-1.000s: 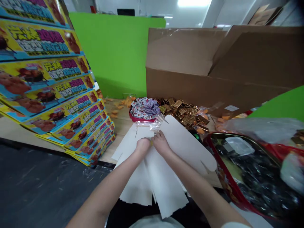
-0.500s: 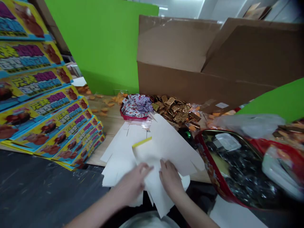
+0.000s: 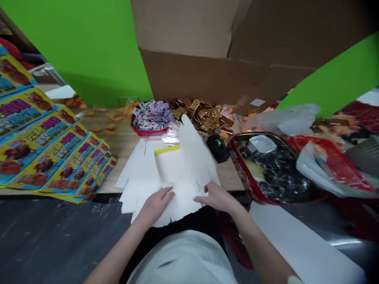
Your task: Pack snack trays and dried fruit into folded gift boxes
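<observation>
A partly folded cardboard box (image 3: 177, 169), white inside with a yellow strip along its far edge, lies in front of me. Its left and far walls stand up, and a long white flap rises at the right. My left hand (image 3: 156, 205) is closed at the near left edge of this box, fingers close together. At the near right, my right hand (image 3: 217, 197) is open, thumb and fingers apart over the white card. Beneath and to the left lie several flat white cardboard sheets (image 3: 133, 169), partly covered by the box.
Printed yellow-and-blue boxes (image 3: 59, 154) are stacked at left. Behind are a red tray (image 3: 148, 132) of small sachets and a pile of gold-wrapped packets (image 3: 204, 116). A black tape dispenser (image 3: 218, 150) and a red tin (image 3: 242, 173) with dark wrapped pieces stand right. A large carton (image 3: 189, 75) backs the table.
The view has tilted down. The lifted, angled card now lies flatter with its walls showing. My hands have moved apart, the left to the near left edge, the right outward.
</observation>
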Demonstrator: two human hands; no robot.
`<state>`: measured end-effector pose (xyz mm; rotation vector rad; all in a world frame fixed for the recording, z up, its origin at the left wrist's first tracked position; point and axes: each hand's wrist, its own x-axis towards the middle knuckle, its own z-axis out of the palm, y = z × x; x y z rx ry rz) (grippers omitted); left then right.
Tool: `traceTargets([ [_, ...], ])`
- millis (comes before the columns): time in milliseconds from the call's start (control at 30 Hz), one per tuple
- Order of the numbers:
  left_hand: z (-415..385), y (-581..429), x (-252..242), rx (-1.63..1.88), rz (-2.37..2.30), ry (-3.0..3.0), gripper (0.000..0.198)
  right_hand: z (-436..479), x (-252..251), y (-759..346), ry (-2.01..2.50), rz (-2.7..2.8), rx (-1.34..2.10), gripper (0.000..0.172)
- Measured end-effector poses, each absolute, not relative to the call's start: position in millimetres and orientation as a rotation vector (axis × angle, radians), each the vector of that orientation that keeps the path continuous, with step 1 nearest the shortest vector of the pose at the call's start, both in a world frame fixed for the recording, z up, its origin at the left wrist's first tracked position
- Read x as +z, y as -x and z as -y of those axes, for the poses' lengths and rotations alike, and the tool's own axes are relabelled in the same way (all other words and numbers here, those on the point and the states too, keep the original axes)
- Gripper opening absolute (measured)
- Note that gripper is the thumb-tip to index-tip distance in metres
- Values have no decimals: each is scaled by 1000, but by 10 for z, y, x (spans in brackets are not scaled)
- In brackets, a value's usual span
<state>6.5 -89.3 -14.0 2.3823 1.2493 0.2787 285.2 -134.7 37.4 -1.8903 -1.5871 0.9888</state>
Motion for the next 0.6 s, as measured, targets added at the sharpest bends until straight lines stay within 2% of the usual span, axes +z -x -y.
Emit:
traceTargets([
  [33, 940, -37, -82, 259, -1160, -2431, 37, 1263, 281, -2747, 1902, 1477, 971, 41],
  [133, 1181, 10, -42, 205, -1105, -2610, 89, 1123, 29, -2436, 1827, 1097, 1083, 61],
  [167, 1281, 4, -83, 208, -1168, -2658, 98, 1125, -22, -2374, 1760, 993, 1173, 62],
  [200, 1379, -12, -142, 234, -1248, -2686, 100, 1150, -51, -2343, 1690, 919, 1259, 61],
  [267, 1540, -61, -270, 370, -1355, -2667, 84, 1250, -46, -2373, 1619, 909, 1347, 56],
  [433, 1492, -190, -260, 872, -1467, -2219, 29, 1533, 95, -2633, 1584, 1293, 1201, 46],
  [600, 1129, -404, -105, 1018, -1653, -1786, 28, 1509, -183, -2365, 1695, 1266, 912, 46],
])
